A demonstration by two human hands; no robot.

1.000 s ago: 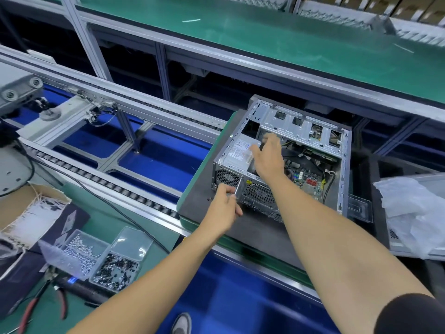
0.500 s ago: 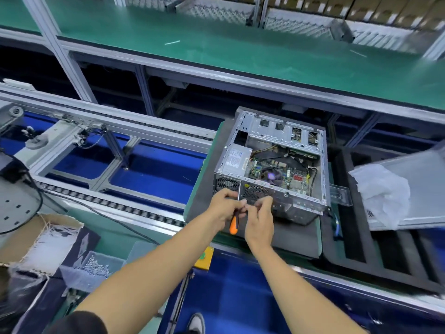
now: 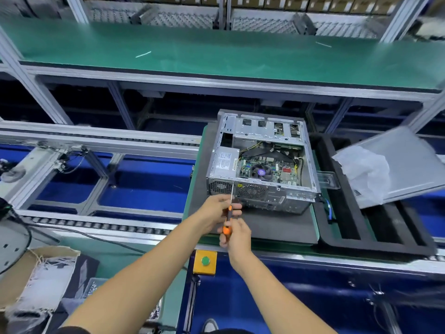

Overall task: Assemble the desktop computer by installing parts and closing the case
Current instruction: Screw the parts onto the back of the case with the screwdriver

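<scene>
Both hands are now closed on the orange-handled screwdriver (image 3: 227, 219): left hand (image 3: 218, 210) by the shaft, right hand (image 3: 234, 235) withdrawn from the open grey metal computer case (image 3: 261, 165); rear-panel screw fastening is judged begun.

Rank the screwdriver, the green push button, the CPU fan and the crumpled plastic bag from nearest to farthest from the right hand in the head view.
1. screwdriver: gripped in the right hand.
2. green push button: just below-left.
3. CPU fan: beyond, inside the case.
4. crumpled plastic bag: far right.

Open case top (image 3: 262, 165) gives access; side panel (image 3: 407, 165) blocks right.
</scene>
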